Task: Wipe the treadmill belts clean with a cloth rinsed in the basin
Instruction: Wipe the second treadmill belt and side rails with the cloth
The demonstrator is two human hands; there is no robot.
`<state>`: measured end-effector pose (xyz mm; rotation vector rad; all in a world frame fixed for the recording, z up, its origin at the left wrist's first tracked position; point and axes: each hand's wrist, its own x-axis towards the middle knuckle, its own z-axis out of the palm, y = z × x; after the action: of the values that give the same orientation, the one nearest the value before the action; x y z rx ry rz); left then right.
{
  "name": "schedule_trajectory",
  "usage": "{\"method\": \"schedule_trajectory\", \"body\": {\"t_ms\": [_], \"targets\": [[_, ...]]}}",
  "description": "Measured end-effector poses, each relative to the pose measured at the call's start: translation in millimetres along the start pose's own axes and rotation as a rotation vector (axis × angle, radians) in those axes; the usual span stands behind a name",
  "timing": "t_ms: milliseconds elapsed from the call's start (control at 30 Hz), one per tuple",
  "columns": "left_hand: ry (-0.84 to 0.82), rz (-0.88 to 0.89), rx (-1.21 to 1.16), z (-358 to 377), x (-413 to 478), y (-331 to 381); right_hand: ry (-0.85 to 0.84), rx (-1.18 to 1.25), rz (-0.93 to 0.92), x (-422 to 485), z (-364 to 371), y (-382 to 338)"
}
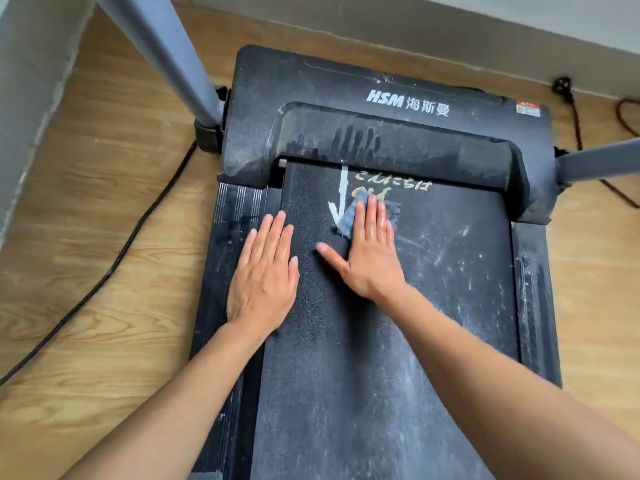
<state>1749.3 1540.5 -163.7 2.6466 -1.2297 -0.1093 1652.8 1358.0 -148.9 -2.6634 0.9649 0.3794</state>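
Two hands lie on one treadmill belt point(346, 375), both flat with the fingers straight. The left hand point(263, 275) is spread palm-down on the bare belt, its little-finger side at the belt's left edge. It holds nothing. The right hand point(367, 251) lies just beside it, thumb stretched out toward the left hand, and its four fingers press on a single blue cloth point(347, 218). The cloth shows at the fingertips and on both sides of the fingers.

Under and just past the right fingertips are one white arrow point(343, 192) and one line of yellow writing point(394, 183), both painted on the belt. A further yellow mark is partly hidden by the cloth. To the right of the right hand the belt is streaked with pale dust and scratches, while between the hands it looks darker.

Beyond both hands sits one dusty black motor cover point(381, 140) with white lettering and finger streaks in its dust. Two ribbed side rails flank the belt, one point(235, 209) left of the left hand and one point(530, 271) far to the right of the right hand. Two grey uprights rise from the frame, one point(166, 53) beyond the left hand and one point(599, 161) beyond the right. Two black cables lie on the wooden floor point(104, 168), one point(138, 223) on the left side and one point(575, 116) on the right.
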Motion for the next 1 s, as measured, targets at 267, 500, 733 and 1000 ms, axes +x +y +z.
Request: {"method": "schedule_trajectory", "body": {"t_ms": [267,500,733,1000], "targets": [[0.007,0.033,0.038,0.1,-1.6,-3.5,-0.046,-0.018,-0.102,-56.2,10.1,20.1],[0.009,0.011,-0.012,-0.6,-0.4,-3.4,-0.042,-0.014,-0.060,-179.2,55.5,43.2],[-0.024,0.012,0.036,-1.7,-0.4,-0.7,0.053,0.060,0.096,29.4,-16.7,44.0],[-0.028,0.033,0.067,-0.2,0.2,-0.2,-0.049,-0.042,-0.056,-143.9,24.6,65.1]]}}
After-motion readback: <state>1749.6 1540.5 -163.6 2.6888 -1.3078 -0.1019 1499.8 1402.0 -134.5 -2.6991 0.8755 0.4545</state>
